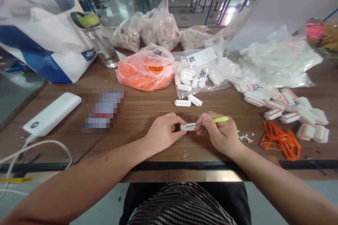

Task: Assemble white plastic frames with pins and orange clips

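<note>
Head view: both hands close over one small white slotted housing

Near the front edge of the wooden worktable [148,107], about midway along it, the left hand [164,132] pinches one end of a white slotted housing [188,126] between thumb and fingers. The right hand [223,132] pinches a lime-green pen-shaped tool [220,120] as one holds a pencil, its working end over the housing's other end; whether the tip actually touches is too small to tell.

For good work here, I would rest both wrists on the tabletop, keep the left grip firm but clear of the row of slots, turn the slotted face fully upward, and guide the tool with light finger movements rather than the whole arm.

The housing looks short, narrow and glossy, with a line of small dark marks along its upper face and something dark at the end in the left fingers. Two loose white housings [182,103] lie beyond it, toward the far edge. Just beside the right wrist are scattered white bits [246,138]; farther toward the right edge lie orange frames [280,139], with a pile of orange-edged white pieces [285,103] behind them.
</note>
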The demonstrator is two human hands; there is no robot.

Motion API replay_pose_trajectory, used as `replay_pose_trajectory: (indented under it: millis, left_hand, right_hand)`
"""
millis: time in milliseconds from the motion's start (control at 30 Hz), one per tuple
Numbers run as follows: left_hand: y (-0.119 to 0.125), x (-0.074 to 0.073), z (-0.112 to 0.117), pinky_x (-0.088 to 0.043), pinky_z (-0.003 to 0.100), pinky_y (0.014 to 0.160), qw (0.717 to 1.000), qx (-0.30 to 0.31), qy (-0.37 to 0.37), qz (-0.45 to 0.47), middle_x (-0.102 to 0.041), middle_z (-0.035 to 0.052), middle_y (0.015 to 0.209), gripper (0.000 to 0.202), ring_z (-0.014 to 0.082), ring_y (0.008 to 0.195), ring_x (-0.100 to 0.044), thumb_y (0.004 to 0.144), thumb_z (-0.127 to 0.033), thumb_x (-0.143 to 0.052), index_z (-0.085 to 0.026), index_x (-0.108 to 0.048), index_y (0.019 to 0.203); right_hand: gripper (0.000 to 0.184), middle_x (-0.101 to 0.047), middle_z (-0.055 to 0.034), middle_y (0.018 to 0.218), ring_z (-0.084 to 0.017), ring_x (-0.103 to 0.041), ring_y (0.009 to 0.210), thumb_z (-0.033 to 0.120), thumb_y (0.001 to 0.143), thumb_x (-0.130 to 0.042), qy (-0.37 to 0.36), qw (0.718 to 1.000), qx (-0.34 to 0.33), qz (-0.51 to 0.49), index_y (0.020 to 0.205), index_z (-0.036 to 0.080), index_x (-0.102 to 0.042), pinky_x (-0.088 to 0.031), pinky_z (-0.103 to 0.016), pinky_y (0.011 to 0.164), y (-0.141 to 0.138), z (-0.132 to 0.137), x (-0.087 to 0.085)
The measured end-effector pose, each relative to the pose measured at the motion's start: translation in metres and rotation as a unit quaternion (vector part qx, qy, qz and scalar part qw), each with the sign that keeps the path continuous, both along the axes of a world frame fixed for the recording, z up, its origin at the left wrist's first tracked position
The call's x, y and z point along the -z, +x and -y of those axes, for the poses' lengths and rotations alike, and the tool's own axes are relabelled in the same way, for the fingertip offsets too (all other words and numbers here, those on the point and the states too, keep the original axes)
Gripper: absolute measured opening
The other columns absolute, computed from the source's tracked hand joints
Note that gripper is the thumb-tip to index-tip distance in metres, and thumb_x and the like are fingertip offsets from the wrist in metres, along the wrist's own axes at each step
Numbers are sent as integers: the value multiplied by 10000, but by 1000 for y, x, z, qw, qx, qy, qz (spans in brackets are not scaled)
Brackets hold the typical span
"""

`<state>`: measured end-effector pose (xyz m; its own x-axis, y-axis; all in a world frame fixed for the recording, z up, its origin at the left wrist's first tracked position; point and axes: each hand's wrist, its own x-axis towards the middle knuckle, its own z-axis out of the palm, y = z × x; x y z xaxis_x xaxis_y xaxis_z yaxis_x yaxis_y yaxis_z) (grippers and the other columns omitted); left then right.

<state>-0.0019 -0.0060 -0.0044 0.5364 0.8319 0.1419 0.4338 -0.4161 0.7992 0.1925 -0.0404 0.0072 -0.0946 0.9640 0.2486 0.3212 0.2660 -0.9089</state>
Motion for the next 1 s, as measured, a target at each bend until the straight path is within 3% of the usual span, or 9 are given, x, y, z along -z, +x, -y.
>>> replay_pose_trajectory:
  millis: [367,1000]
  left_hand:
    - [0,-1,-1,-397,237,589,1000,6,8,2,-547,-34,694,133,95,594,-489,769,-160,-704,-203,-718,894]
    - [0,0,-1,-399,241,586,1000,6,11,2,-547,-31,692,129,98,590,-490,770,-166,-697,-205,-718,891]
  right_hand:
    - [368,-648,-9,597,-98,-623,480,396,962,-459,-41,998,17,-53,717,175,-621,-530,-210,453,0,-3,4]
    - [397,-633,-10,559,-98,-613,456,444,944,-471,-71,995,35,-63,697,169,-614,-523,-203,438,-2,-3,3]
